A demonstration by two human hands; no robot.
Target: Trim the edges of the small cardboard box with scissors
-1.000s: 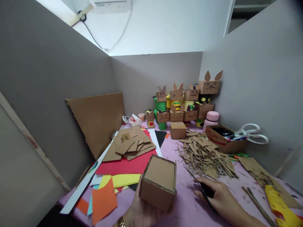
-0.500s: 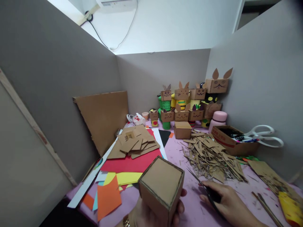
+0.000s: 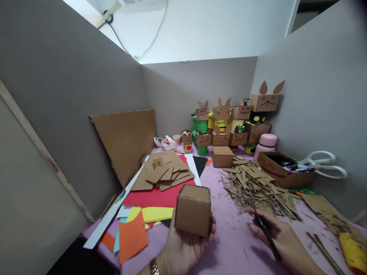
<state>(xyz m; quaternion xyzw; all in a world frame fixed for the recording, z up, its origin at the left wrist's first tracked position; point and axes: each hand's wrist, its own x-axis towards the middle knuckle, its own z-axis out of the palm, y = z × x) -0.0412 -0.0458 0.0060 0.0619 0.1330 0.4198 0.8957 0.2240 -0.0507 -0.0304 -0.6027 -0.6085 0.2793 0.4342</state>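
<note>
On the palm and fingers of my left hand (image 3: pixel 183 248) rests a small cardboard box (image 3: pixel 193 210), its corrugated edges showing along the seams. The fingers curl up behind its right side. My right hand (image 3: pixel 281 236) is closed around a slim black tool (image 3: pixel 266 235) with a narrow point, held apart from the box; whether it is a knife or scissors I cannot tell. Just beyond that hand lies a heap of cardboard scraps (image 3: pixel 258 187). Another closed cardboard box (image 3: pixel 222 157) stands farther back on the pink-purple table cover (image 3: pixel 226 244).
Cardboard animal figures (image 3: pixel 220 137) stand stacked along the back. Cardboard pieces (image 3: pixel 163 168) lie over coloured paper (image 3: pixel 133 238) on the left. At the right are a pink bottle (image 3: pixel 266 144), a supply box (image 3: pixel 282 173) with white-handled scissors (image 3: pixel 323 164), and a yellow item (image 3: pixel 354 252). Grey partitions surround the table.
My left hand has turned the box so a different side faces me, and it sits lower in the palm. My right hand has shifted right, with the black tool swung more upright.
</note>
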